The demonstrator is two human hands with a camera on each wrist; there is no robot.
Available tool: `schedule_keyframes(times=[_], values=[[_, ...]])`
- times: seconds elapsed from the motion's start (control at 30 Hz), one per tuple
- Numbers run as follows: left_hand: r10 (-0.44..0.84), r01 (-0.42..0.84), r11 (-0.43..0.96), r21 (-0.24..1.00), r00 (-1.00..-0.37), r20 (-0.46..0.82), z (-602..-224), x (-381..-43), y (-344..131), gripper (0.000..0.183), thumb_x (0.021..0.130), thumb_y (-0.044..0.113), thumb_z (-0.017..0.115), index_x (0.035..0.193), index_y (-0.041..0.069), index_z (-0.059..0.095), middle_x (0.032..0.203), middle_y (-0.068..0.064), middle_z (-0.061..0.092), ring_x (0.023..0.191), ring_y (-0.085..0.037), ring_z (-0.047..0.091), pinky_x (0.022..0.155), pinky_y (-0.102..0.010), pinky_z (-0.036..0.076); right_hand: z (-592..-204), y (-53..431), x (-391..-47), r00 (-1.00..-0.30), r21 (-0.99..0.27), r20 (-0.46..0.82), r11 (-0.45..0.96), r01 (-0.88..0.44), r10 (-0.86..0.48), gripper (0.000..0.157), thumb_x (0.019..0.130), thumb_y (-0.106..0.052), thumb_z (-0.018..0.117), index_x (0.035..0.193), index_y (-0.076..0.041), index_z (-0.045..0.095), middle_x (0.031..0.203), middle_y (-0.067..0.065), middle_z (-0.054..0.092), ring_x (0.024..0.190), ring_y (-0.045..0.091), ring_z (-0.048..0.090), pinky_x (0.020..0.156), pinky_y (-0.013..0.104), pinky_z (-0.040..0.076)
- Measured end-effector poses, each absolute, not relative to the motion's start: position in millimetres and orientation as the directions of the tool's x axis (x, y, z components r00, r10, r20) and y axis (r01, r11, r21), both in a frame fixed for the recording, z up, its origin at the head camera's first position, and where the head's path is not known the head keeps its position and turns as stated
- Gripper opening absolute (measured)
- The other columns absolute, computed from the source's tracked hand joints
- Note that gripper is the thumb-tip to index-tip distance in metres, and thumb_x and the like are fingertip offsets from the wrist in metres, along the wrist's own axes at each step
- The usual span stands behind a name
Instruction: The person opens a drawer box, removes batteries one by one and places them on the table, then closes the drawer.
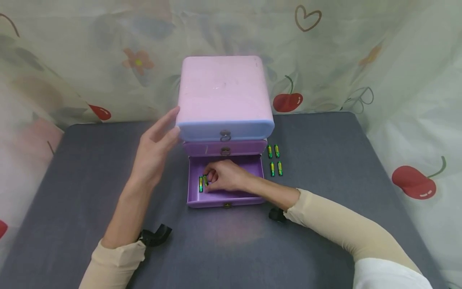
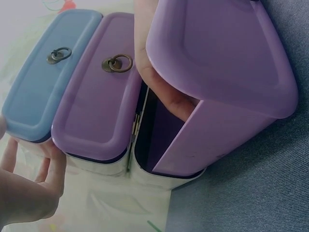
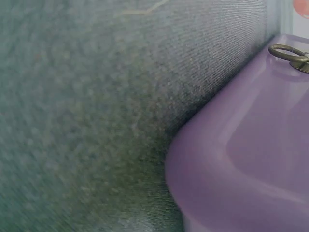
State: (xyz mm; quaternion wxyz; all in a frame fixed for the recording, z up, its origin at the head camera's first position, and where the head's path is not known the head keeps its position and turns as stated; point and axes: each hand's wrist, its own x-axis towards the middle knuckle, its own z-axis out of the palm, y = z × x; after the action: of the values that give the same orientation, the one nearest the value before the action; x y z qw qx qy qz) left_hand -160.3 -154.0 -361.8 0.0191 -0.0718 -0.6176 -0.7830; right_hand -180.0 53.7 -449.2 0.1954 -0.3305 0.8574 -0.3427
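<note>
A small drawer cabinet (image 1: 225, 90) with a pink top stands on the table, its lowest purple drawer (image 1: 223, 204) pulled out. Inside that drawer my right hand (image 1: 228, 175) pinches a small green-and-yellow battery (image 1: 205, 180) between thumb and fingers. Another battery (image 1: 201, 184) lies just left of it on the drawer floor. My left hand (image 1: 154, 150) touches the cabinet's left side, fingers extended along it; in the left wrist view its fingers (image 2: 57, 166) rest beside the blue drawer front (image 2: 53, 77). The right wrist view shows only the purple drawer front (image 3: 260, 145), not the hand.
Several matching batteries (image 1: 276, 160) lie in two rows on the grey table (image 1: 321, 160), right of the cabinet. The middle purple drawer (image 1: 202, 148) appears closed. A patterned cloth (image 1: 231, 28) hangs behind and at the sides. Black straps (image 1: 155, 236) sit at the wrists.
</note>
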Motion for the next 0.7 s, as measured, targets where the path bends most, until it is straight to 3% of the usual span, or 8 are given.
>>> schedule_keyframes(times=[0.2, 0.7], values=[[0.065, 0.122, -0.238, 0.964, -0.988, 0.141, -362, -160, -154, 0.048, 0.098, 0.01, 0.063, 0.144, 0.009, 0.052, 0.152, -0.007, 0.045, 0.135, -0.022, 0.045, 0.108, -0.031, 0.04, -449, 61, -180, -0.696, -0.798, -0.121, 0.486, -0.356, -0.708, 0.04, 0.079, -0.012, 0.085, 0.113, 0.0, 0.068, 0.089, 0.002, 0.069, 0.078, 0.006, 0.064, 0.074, 0.017, 0.053], [0.061, 0.135, -0.218, 0.967, -0.987, 0.152, -363, -159, -154, 0.048, 0.098, 0.011, 0.063, 0.145, 0.01, 0.053, 0.151, -0.006, 0.045, 0.135, -0.022, 0.045, 0.107, -0.03, 0.041, -444, 70, -172, -0.7, -0.83, -0.096, 0.446, -0.336, -0.708, 0.04, 0.081, -0.013, 0.084, 0.117, -0.002, 0.069, 0.089, -0.002, 0.069, 0.078, 0.003, 0.064, 0.073, 0.019, 0.055]])
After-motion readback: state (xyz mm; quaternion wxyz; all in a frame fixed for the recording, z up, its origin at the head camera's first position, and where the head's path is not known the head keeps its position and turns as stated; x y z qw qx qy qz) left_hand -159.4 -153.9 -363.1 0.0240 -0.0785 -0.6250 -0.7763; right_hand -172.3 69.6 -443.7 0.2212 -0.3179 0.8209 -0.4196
